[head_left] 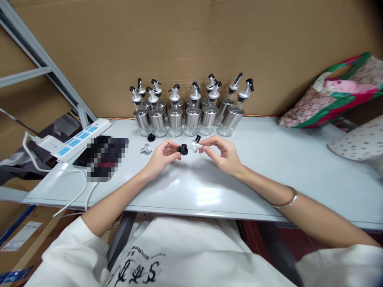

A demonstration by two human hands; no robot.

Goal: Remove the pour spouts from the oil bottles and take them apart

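The left hand (164, 154) is pinching a black stopper (184, 149) between thumb and fingertips, while the right hand (224, 154) is gripping a silver pourer (195, 146) by its narrow spout — in both, the digits are closing down to the thickness of the part. The two pieces are facing each other over the tabletop (269, 167), well in from its front edge; whether they are touching, I cannot tell. Both are looking light. The stopper is probably feeling rubbery and clinging to skin, so its rim is offering a sure hold. The pourer is seeming stiff and smooth, perhaps slippery at the spout, its wider collar giving better purchase and its black lever (198, 138) looking most fragile. Along the back edge, glass bottles (192, 118) in metal sleeves are standing close together — breakable, and limiting any reach that way. A loose cap (151, 137) and a spare pourer (146, 148) are lying beside the left hand. Towards the left edge, a power strip (82, 139) and a dark device (82, 157) are taking up room, a white cable (84, 185) is crossing the front left corner, and a patterned bag (311, 103) is resting farther right by the back edge
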